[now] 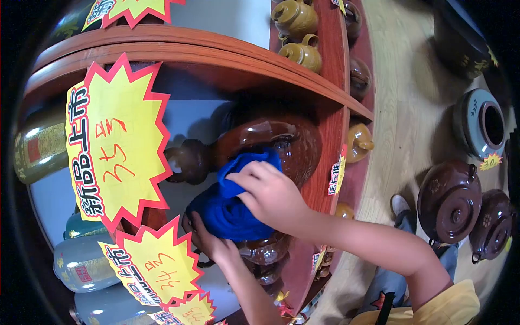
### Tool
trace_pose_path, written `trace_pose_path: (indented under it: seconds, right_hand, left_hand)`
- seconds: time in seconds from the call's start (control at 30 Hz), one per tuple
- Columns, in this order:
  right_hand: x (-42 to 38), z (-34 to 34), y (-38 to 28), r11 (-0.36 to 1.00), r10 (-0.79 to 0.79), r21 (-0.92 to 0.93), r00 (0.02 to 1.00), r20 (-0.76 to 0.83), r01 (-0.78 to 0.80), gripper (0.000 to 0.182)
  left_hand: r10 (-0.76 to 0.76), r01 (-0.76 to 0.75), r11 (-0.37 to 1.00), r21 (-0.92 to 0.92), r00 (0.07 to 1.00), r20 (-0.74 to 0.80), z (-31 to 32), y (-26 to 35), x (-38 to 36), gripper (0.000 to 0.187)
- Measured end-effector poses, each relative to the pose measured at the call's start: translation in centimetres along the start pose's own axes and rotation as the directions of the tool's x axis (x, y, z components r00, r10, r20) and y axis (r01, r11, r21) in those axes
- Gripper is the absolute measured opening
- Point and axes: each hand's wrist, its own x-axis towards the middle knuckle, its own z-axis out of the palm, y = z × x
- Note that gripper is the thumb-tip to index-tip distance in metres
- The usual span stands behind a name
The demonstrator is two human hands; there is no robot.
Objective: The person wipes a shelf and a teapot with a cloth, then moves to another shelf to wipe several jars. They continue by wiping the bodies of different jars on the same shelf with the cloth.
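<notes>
A blue cloth (233,214) is bunched over brown glazed pottery on a wooden shelf. My right hand (268,195) pinches its upper part, thumb and fingers pressed together. Under the lower left of the cloth is my left hand (208,238), its fingers curled and partly hidden; whether it grips the cloth or a pot beneath cannot be made out. Just above the cloth lies a large shiny brown pot (303,149), with a rounded brown knob-like piece (189,161) to its left. More brown glazed ware (265,252) shows below the cloth.
Yellow starburst price signs (122,146) hang at the left before grey jars (81,262). A red-brown shelf board (216,51) runs above my hands. Small tan pots (295,19) stand on upper shelving. Large lidded brown pots (449,200) and a grey-green pot (466,122) are on the floor at right.
</notes>
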Motion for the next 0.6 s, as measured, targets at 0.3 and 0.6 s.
trace_pose_path:
  seconds: [0.3, 0.6]
  right_hand:
    - [-2.3, -3.2, 1.0, 0.922, 0.192, 0.367, 0.968, -0.161, -0.122, 0.028]
    - [-3.4, -2.7, 1.6, 0.921, 0.12, 0.38, 0.99, -0.069, -0.085, 0.039]
  left_hand:
    - [0.502, -0.38, 0.778, 0.501, 0.855, -0.13, -1.2, -2.6, 3.2, 0.042]
    - [0.143, -0.102, 0.983, -0.156, 0.949, 0.283, 1.6, -4.0, 11.0, 0.04]
